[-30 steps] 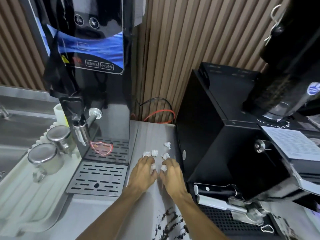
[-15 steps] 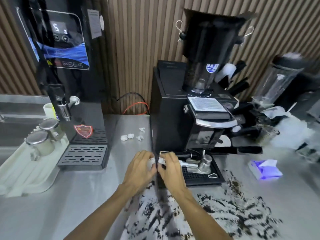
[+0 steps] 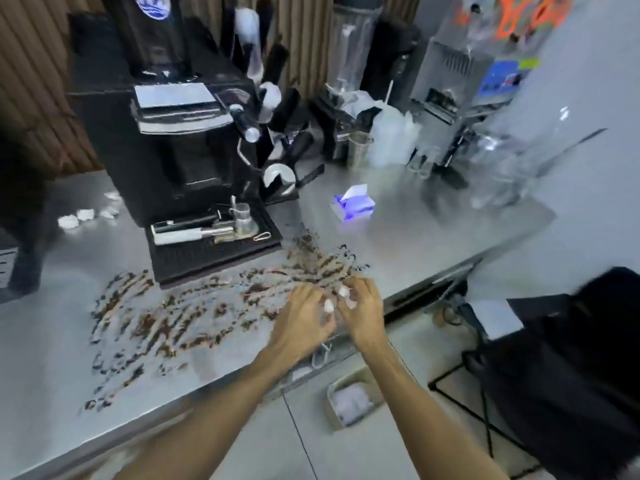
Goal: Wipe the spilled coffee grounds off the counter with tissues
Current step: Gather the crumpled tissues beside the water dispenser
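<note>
Dark coffee grounds (image 3: 194, 313) lie smeared across the steel counter (image 3: 433, 233) in front of the black coffee machine (image 3: 173, 147). My left hand (image 3: 304, 320) and my right hand (image 3: 362, 313) are side by side over the counter's front edge, at the right end of the spill. Each hand holds small white crumpled tissue bits (image 3: 334, 299), which show between the fingers. Several more tissue wads (image 3: 83, 216) lie on the counter left of the machine. A purple tissue pack (image 3: 353, 204) with a sheet sticking up stands farther back.
A black drip tray (image 3: 214, 247) with a metal tamper and tools sits under the machine. Blenders, cups and plastic bags crowd the back right. Below the counter edge, a small bin (image 3: 353, 400) with white waste stands on the floor beside a black bag (image 3: 571, 358).
The view swung right and down. Both hands, still holding tissue bits, moved from beside the wads near the water dispenser, past the drip tray, to the right end of the spill.
</note>
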Tool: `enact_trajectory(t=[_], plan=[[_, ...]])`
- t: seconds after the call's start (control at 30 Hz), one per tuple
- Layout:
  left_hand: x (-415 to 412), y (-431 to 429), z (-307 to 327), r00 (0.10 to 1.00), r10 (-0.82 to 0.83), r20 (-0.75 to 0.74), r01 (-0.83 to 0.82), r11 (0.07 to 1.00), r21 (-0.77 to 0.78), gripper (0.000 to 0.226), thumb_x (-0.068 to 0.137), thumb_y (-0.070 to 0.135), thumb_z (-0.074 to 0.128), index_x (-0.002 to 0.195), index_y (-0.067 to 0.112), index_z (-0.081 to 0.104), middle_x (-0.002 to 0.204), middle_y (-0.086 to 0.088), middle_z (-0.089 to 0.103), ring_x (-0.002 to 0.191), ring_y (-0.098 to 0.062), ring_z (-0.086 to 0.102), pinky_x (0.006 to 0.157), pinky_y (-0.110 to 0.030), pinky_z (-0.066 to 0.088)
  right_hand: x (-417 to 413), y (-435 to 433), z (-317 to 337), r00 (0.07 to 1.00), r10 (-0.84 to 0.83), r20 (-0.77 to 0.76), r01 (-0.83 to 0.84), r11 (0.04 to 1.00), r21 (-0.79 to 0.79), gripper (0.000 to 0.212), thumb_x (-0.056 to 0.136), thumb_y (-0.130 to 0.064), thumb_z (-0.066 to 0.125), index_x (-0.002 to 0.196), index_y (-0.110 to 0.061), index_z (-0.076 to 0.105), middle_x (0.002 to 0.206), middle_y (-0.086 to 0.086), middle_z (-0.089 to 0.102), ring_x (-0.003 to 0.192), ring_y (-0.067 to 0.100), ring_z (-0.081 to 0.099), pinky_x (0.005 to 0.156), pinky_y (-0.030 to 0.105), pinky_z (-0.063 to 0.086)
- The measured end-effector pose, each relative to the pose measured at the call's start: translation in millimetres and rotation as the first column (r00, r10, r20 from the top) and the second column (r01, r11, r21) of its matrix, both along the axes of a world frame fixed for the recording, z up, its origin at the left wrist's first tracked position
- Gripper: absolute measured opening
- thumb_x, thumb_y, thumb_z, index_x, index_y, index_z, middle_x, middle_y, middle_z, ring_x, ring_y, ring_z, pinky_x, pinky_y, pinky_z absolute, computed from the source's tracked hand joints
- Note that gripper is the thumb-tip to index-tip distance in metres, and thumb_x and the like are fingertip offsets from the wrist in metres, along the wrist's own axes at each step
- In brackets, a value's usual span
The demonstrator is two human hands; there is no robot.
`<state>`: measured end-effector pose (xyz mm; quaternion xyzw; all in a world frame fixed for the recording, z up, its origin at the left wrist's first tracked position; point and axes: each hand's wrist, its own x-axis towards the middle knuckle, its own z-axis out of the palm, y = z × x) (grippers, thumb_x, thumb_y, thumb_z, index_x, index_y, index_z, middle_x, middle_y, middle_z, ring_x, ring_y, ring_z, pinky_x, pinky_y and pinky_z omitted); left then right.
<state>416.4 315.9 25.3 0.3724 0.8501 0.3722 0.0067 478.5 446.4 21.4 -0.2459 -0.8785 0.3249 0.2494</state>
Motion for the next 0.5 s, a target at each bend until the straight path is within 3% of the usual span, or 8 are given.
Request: enact_trajectory(t=[0.07,0.2,0.37,0.5], plan=[[29,29,-14,0.992,-0.117,0.044,0.119,0.992,-0.035,0.030,0.079,0.022,0.066,0.109,0.017,0.064,0.110,0.001,0.060,0.106,-0.016,0.049,0.086,-0.028,0.045,29,23,-17,0.996,-0.090,0.019,0.090,0.996,-0.010,0.028,0.080,-0.010,0.074,0.107,-0.008,0.067,0.107,0.006,0.059,0.087,0.016,0.056,0.080,0.014,0.040],[70,68,-58,0.960,-0.247,0.131,0.265,0.953,-0.149,0.030,0.083,0.022,0.063,0.113,0.019,0.062,0.110,0.002,0.060,0.104,-0.017,0.051,0.085,-0.029,0.046,83,52,-70,0.974,-0.195,0.113,0.203,0.977,-0.066,0.021,0.080,-0.007,0.072,0.100,-0.011,0.065,0.098,0.001,0.055,0.083,0.017,0.055,0.074,0.031,0.049],[78,89,-153,0.951,-0.254,0.177,0.303,0.885,-0.355,0.030,0.088,0.027,0.064,0.116,0.018,0.059,0.122,0.004,0.057,0.116,-0.015,0.047,0.088,-0.024,0.041,121,71,-163,0.914,-0.235,0.332,0.279,0.956,-0.092,0.024,0.080,-0.001,0.066,0.103,-0.008,0.065,0.102,0.004,0.057,0.084,0.020,0.058,0.072,0.026,0.045],[72,108,-249,0.945,-0.286,0.157,0.326,0.819,-0.473,0.027,0.086,0.025,0.064,0.112,0.017,0.062,0.117,0.000,0.063,0.110,-0.018,0.053,0.089,-0.030,0.047,123,79,-257,0.875,-0.217,0.433,0.292,0.949,-0.115,0.027,0.076,0.001,0.063,0.103,-0.004,0.066,0.103,0.013,0.059,0.082,0.025,0.057,0.068,0.023,0.037]])
